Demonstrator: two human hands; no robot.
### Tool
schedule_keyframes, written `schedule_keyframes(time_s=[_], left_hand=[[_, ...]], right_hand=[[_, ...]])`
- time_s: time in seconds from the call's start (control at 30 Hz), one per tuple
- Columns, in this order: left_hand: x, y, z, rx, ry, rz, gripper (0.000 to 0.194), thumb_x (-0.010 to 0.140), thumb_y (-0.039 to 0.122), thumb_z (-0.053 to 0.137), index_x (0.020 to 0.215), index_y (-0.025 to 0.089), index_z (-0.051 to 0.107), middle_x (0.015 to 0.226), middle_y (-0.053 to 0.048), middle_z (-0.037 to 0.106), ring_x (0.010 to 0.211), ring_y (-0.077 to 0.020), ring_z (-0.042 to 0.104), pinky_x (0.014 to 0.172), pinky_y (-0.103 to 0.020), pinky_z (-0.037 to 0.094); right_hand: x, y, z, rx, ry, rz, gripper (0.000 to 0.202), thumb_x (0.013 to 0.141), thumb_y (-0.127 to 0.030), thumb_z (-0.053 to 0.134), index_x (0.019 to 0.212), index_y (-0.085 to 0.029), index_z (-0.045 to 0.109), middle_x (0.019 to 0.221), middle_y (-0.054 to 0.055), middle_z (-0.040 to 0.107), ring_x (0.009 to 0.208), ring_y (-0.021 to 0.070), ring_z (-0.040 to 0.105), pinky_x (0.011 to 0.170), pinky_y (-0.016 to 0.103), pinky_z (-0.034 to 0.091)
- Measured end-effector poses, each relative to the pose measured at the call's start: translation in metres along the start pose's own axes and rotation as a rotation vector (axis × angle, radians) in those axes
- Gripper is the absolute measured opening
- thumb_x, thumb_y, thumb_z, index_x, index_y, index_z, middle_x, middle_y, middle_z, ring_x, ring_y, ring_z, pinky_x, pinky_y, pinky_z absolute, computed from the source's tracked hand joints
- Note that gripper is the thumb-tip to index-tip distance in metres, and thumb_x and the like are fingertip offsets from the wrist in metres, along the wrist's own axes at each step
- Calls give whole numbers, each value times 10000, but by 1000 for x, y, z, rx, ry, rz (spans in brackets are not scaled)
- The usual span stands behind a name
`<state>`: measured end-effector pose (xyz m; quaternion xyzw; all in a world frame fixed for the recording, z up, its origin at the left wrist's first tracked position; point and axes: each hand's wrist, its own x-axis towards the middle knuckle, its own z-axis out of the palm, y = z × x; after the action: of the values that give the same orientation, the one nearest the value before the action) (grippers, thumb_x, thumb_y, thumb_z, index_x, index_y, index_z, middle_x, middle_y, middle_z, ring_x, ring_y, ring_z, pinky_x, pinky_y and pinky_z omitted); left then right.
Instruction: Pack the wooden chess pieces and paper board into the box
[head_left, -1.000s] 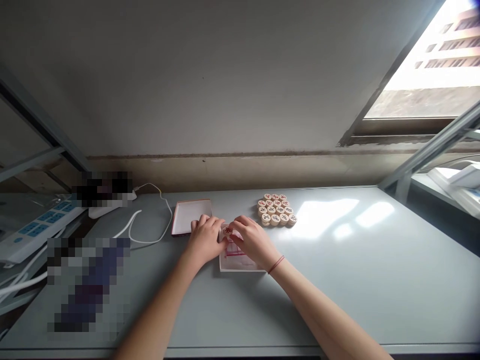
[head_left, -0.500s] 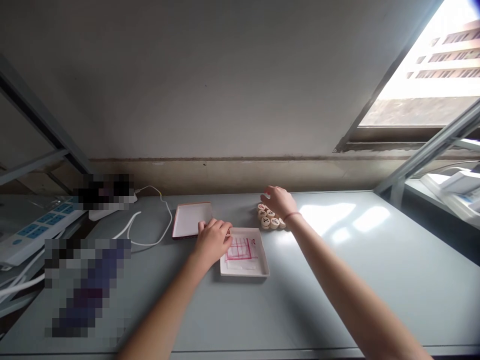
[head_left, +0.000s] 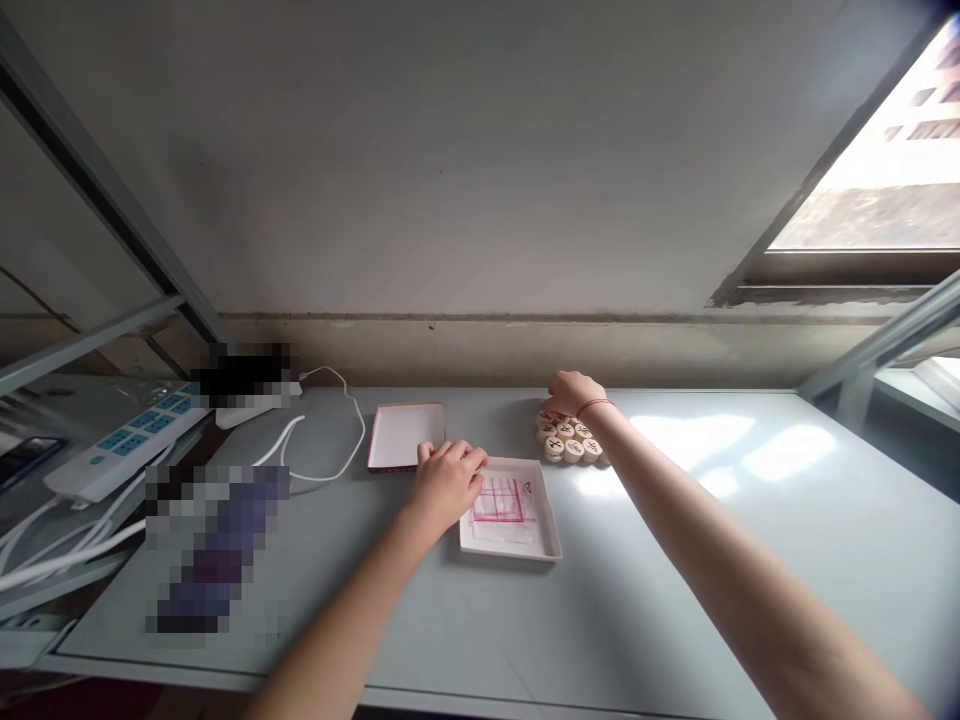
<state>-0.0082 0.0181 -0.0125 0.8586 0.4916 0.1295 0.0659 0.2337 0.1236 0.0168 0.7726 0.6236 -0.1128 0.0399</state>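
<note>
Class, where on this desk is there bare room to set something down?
Bare desk lies right of the right forearm, and between it and the left forearm, nearer than the white tray. Crowded: left, with power strip and cables; middle, where lid, tray and round pieces cluster.

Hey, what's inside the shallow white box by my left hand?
The shallow white box holds a flat, pale sheet marked with a pink grid. Your bare left hand covers the box's far left corner, so I can't tell what lies under the fingers there.
</note>
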Motion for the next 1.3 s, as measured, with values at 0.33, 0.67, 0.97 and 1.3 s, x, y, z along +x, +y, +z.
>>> schedule_keyframes(time_s=[0.33, 0.67, 0.97, 1.3], left_hand=[[-1, 3, 1, 2, 110, 29, 474, 830, 395, 606, 1269, 280, 471, 1180, -69, 584, 1048, -261, 538, 836, -399, 379], [0, 13, 5, -457, 310, 153, 224, 931, 276, 495, 1144, 235, 549, 1095, -51, 607, 1008, -174, 604, 858, -294, 504], [1, 3, 2, -298, 224, 210, 214, 888, 175, 510, 1069, 242, 604, 1044, -40, 600, 939, -165, 610, 860, -328, 445], [0, 1, 7, -17, 137, 183, 78, 819, 240, 616, 893, 235, 639, 1157, -25, 629, 1099, -229, 512, 878, -399, 332]], right_hand=[[-40, -10, -13, 170, 211, -98, 303, 813, -264, 528, 1075, -207, 669, 1035, 74, 695, 911, 208, 658, 759, 267, 481], [-132, -35, 34, 1194, 0, -409, 355, 766, -451, 642, 969, -161, 615, 949, 88, 690, 800, 183, 669, 613, 272, 574], [-128, -27, 42, 1278, 10, -345, 355, 782, -477, 626, 936, -159, 590, 955, 102, 666, 764, 188, 677, 595, 284, 557], [-130, -29, 53, 892, 157, -478, 112, 812, -278, 592, 888, -200, 618, 941, 54, 618, 749, 145, 637, 652, 279, 551]])
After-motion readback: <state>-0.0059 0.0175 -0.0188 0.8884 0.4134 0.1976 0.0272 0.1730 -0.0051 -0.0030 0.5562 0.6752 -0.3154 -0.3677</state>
